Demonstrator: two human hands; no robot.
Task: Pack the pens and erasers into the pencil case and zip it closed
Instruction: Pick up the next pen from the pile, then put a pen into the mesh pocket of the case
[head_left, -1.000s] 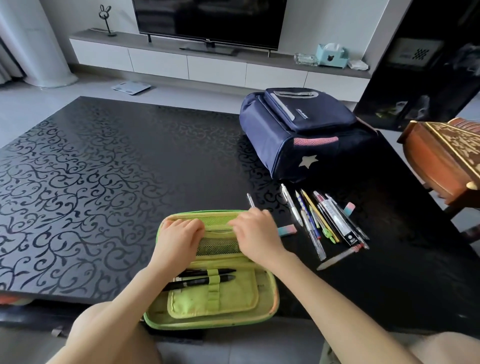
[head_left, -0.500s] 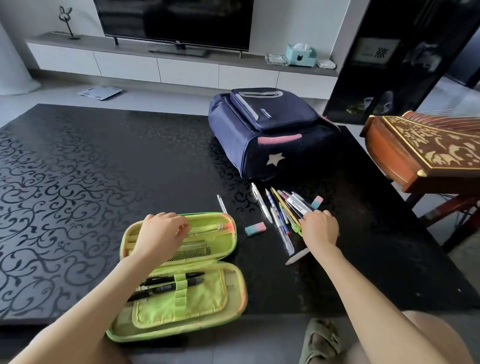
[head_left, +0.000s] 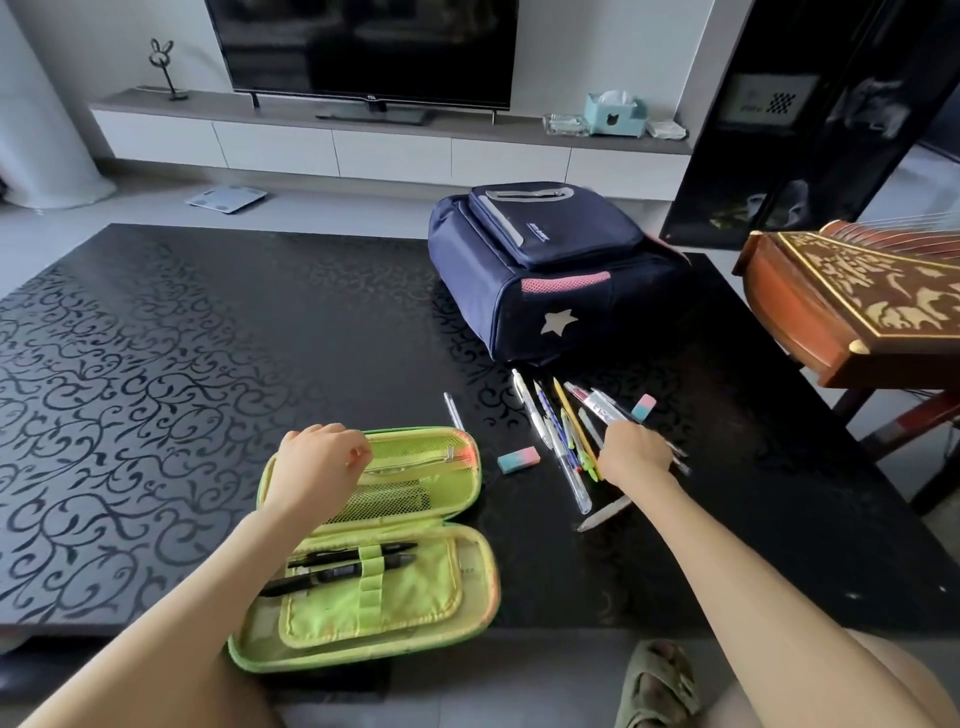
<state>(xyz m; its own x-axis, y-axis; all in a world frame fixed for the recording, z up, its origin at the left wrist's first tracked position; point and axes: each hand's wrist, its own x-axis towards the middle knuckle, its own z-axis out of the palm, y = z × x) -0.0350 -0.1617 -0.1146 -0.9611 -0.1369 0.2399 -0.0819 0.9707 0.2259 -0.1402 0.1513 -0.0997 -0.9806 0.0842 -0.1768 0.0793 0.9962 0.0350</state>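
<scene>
A lime-green pencil case lies open at the table's near edge, with two black pens under an elastic loop in its lower half. My left hand curls over the upper half by the mesh pocket. To the right, several loose pens lie fanned out. My right hand is closed over the pens at the right of that pile. One pink-and-teal eraser lies between case and pens, another eraser lies beyond my right hand. A clear pen rests behind the case.
A navy backpack lies on the black patterned table just behind the pens. A carved wooden string instrument stands off the table's right side. A white pen lies near my right forearm.
My right hand left the pencil case, reached right to the pen pile and closed over some pens. My left hand stayed on the case's upper half.
</scene>
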